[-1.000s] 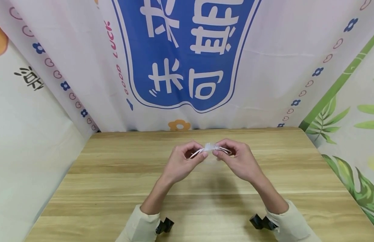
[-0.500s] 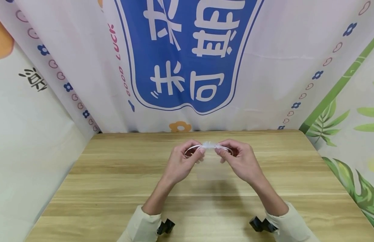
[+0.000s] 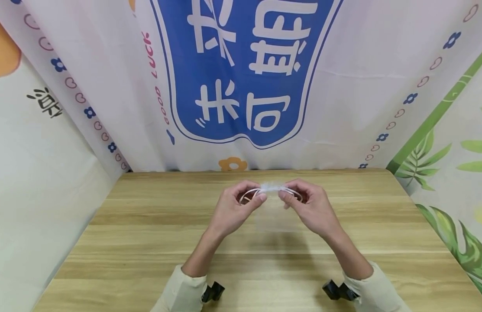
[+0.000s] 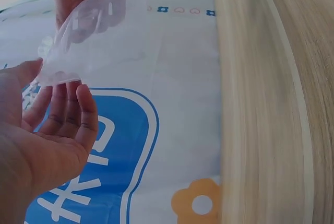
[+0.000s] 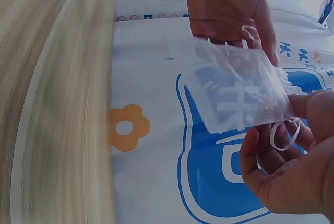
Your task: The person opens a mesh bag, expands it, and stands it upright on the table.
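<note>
A small sheer white drawstring pouch (image 5: 235, 88) hangs between my two hands, above the table, its gathered top edge (image 3: 270, 187) uppermost. My left hand (image 3: 231, 212) pinches one end of that edge between thumb and fingers. At the other end, my right hand (image 3: 312, 210) pinches it likewise. White drawstring loops stick out past both hands; one loop (image 5: 278, 144) curls over the right fingers. In the left wrist view the see-through pouch body (image 4: 104, 36) spans from one hand to the other. Some fingers show through the fabric.
Beneath the hands lies a wood-grain table (image 3: 147, 242). A white curtain (image 3: 342, 86) with a blue printed panel hangs along its far edge, and patterned sheets stand at both sides. Black wrist mounts (image 3: 213, 291) sit at the cream sleeves.
Both hands have drawn slightly apart, so the pouch's top edge is stretched wider. Its sheer body shows more plainly below. The head view has shifted a little.
</note>
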A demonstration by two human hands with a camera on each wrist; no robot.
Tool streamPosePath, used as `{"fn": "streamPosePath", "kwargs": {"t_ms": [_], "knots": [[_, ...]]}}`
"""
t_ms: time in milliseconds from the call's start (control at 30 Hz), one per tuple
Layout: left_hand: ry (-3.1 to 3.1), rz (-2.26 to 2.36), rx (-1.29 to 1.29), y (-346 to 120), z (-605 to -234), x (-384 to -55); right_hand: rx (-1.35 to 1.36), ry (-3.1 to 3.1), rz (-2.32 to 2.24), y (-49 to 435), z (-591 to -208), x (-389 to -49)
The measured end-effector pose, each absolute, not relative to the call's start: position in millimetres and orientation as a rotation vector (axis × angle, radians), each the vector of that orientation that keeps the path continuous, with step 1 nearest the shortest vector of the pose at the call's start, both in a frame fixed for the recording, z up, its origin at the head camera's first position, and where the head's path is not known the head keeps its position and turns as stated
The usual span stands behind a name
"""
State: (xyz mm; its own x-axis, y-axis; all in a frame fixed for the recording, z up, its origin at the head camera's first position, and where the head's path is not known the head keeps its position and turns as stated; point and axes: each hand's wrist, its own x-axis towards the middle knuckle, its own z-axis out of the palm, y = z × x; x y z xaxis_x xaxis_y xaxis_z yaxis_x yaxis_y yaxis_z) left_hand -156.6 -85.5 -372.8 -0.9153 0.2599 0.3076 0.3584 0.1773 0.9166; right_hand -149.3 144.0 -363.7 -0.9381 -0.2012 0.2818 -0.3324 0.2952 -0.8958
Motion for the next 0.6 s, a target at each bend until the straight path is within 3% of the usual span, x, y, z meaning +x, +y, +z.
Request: {"fn": "streamPosePath", "kwargs": {"t_ms": [600], "knots": [[-2.327, -1.822, -0.638, -80.9, -370.6, -153.6, 0.514, -2.387, 1.683, 139.6, -365.3, -148.3]]}}
